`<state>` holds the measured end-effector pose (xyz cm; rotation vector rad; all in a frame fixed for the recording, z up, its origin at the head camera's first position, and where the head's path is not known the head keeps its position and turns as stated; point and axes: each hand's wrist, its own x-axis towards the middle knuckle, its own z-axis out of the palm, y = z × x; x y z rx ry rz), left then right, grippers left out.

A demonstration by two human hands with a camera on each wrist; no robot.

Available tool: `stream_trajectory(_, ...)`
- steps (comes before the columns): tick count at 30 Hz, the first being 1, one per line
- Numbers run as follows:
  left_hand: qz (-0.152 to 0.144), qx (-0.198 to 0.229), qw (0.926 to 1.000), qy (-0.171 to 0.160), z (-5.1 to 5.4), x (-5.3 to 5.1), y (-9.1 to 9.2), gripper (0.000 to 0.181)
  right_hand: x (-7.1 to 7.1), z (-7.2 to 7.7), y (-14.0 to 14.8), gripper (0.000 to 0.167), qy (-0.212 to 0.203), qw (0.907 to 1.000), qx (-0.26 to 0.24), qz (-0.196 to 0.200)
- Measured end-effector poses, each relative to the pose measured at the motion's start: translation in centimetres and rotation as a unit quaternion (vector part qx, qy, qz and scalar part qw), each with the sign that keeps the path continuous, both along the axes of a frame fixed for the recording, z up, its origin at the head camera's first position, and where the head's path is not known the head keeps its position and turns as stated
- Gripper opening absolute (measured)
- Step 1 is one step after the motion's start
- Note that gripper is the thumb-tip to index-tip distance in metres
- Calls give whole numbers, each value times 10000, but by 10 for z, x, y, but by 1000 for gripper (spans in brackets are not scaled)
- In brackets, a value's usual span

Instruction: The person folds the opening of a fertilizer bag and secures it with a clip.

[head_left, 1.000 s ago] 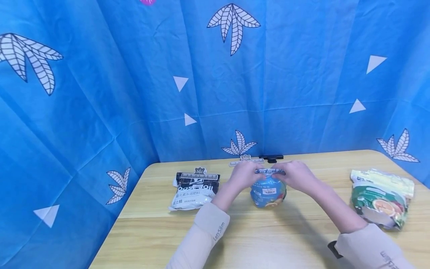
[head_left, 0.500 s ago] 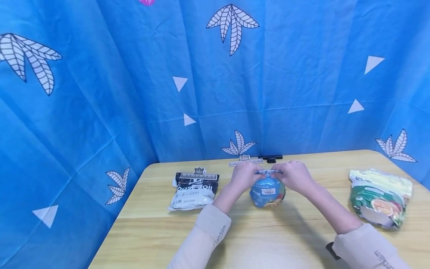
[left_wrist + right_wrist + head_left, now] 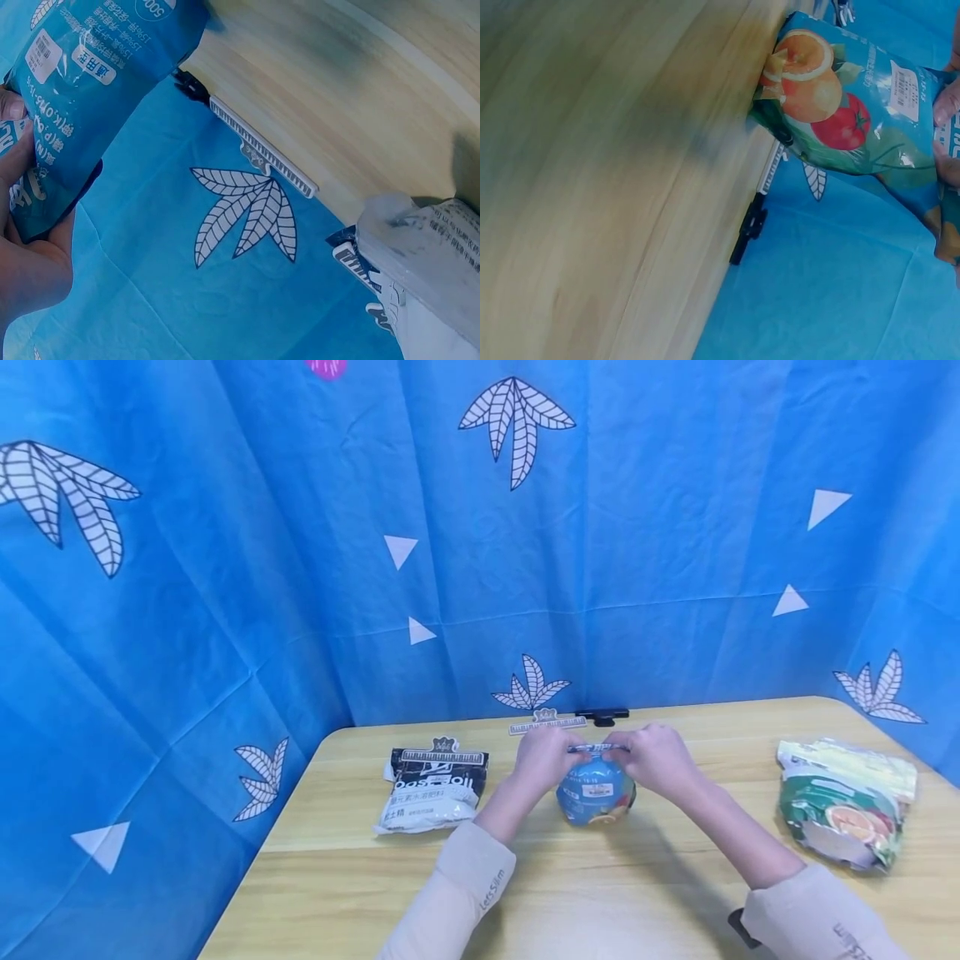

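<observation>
A blue bag (image 3: 592, 795) printed with fruit stands on the table between both hands, its top edge folded over. My left hand (image 3: 546, 758) pinches the left side of that fold, and my right hand (image 3: 660, 762) pinches the right side. In the left wrist view, the thumb presses the folded top of the bag (image 3: 97, 90). Fingers of the right hand (image 3: 949, 112) show at the edge of the right wrist view, on the fold beside the printed orange and tomato. Behind the hands lie a white piano-patterned clip (image 3: 547, 722) and a black clip (image 3: 602, 716).
On the left lies a black-and-white bag (image 3: 431, 797) with a piano-patterned clip (image 3: 442, 755) across its top. A green bag with an orange picture (image 3: 843, 818) lies at the right of the wooden table (image 3: 585, 902). A blue curtain (image 3: 675, 527) hangs behind.
The bag's top strip has been folded down, so its printed lettering shows less from the head view. Both hands keep their grip at nearly the same spot.
</observation>
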<state>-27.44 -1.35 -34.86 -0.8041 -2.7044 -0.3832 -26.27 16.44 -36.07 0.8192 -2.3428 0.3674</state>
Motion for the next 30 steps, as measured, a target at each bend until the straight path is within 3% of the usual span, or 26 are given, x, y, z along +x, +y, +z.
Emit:
stream_trajectory(10,-196,59,9989,428,-6,0,-1,20,2,-3,3,6,363,9985,-144,396)
stream_trajectory(23,-448,101,9986,271,-12,-1,-6,32,2,-3,2,14,507,9970,-228,544)
stream_trajectory(30,-197,113,9994,253,-12,2,-4,34,-3,-6,2,4,879,9947,-272,452)
